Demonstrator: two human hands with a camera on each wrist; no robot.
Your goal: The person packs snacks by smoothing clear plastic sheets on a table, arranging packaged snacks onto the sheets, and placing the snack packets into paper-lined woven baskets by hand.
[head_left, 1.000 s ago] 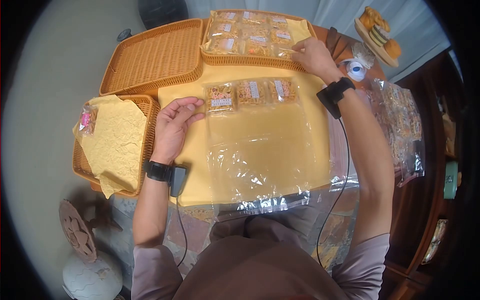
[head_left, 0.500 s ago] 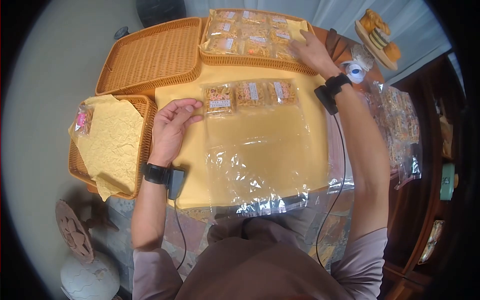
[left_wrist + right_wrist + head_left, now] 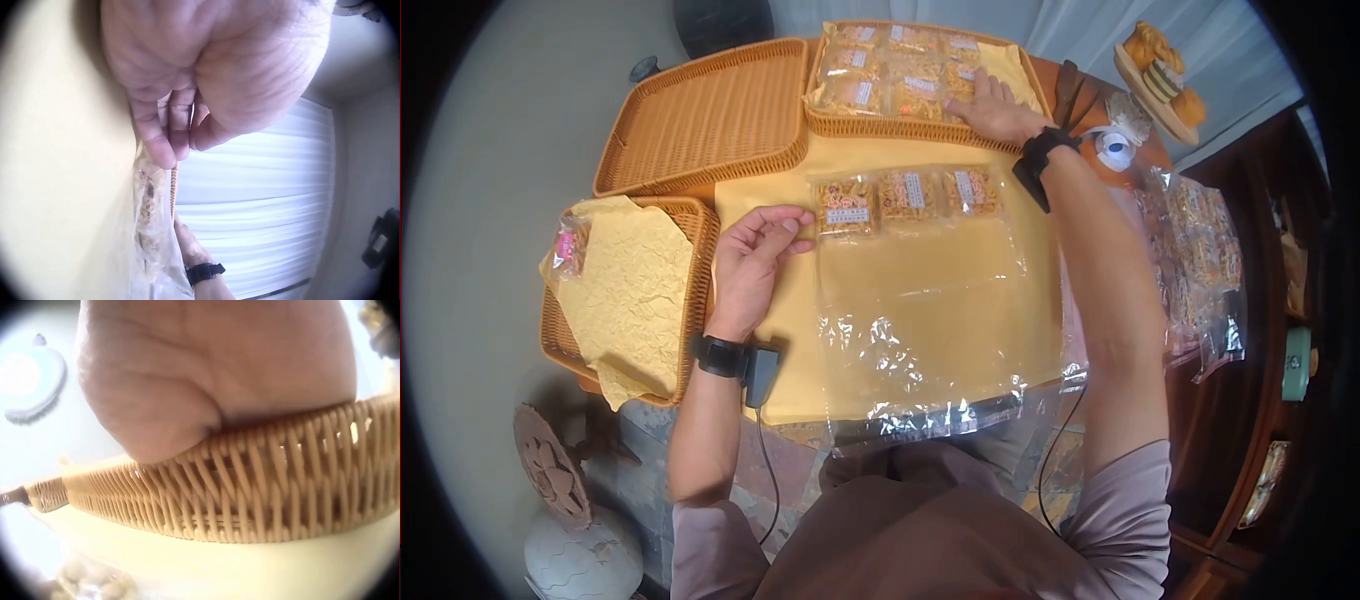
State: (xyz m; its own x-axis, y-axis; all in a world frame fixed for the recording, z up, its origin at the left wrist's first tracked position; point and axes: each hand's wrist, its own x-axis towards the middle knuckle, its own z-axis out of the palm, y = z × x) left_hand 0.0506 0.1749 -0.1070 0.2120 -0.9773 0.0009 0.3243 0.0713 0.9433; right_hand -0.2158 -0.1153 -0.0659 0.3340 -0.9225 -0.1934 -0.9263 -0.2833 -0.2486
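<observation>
A large clear bag point(image 3: 920, 330) lies on the yellow cloth point(image 3: 785, 385), with three labelled snack packets point(image 3: 908, 194) in a row at its far end. My left hand point(image 3: 752, 262) has its fingertips at the bag's upper left corner; in the left wrist view the hand point(image 3: 212, 69) pinches the bag's edge beside a packet point(image 3: 150, 219). My right hand point(image 3: 1000, 112) reaches over the front rim of a wicker tray point(image 3: 880, 127) with several packets, fingers extended over its right-hand packets. In the right wrist view the wicker side point(image 3: 250, 481) lies under the palm point(image 3: 206, 375), and the fingertips are hidden.
Another wicker tray point(image 3: 710, 115) stands at the back left. At the left, a basket point(image 3: 705, 225) holds crumpled yellow paper point(image 3: 635, 290) and a small pink-labelled packet point(image 3: 570, 250). Filled bags point(image 3: 1200, 240) lie at the right, near a white roll point(image 3: 1113, 148) and a bread board point(image 3: 1152, 85).
My right hand has shifted left along the tray, and its fingers now lie extended over the packets. The left hand stays by the bag's corner.
</observation>
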